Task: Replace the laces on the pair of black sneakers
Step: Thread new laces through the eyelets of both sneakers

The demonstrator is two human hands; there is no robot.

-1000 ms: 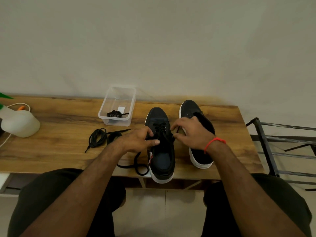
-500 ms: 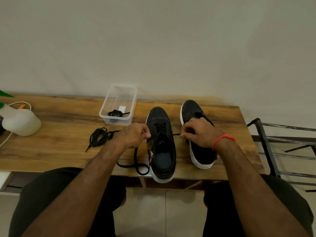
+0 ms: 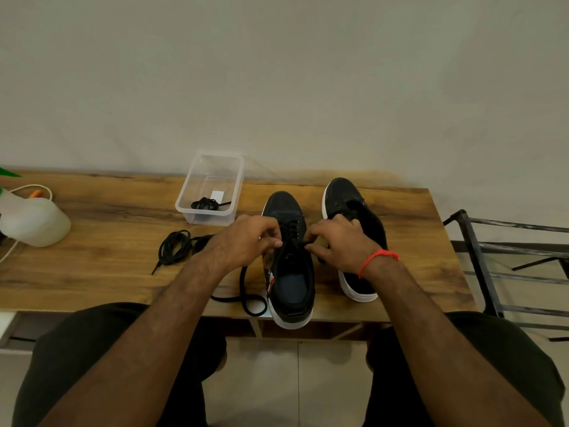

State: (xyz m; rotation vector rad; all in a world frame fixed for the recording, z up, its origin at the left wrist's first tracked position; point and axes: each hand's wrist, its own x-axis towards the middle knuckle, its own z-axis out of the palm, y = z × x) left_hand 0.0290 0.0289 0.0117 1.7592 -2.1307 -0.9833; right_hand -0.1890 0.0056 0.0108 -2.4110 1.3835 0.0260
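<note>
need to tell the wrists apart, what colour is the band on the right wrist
Red-orange: a thin thread band around the right wrist, seen clearly in the head view.

Black sneakers (image 3: 291, 266), white soles; wood-grain brown table (image 3: 101, 241).

Wooden table (image 3: 101, 282), grain running left to right, far edge against wall. On it: 2 black sneakers (image 3: 291, 272) (image 3: 354, 211) side by side at right, toes to wall; clear plastic tub (image 3: 212, 188); loose coiled black lace (image 3: 175, 246) near middle; white jug (image 3: 34, 221) far left.
</note>
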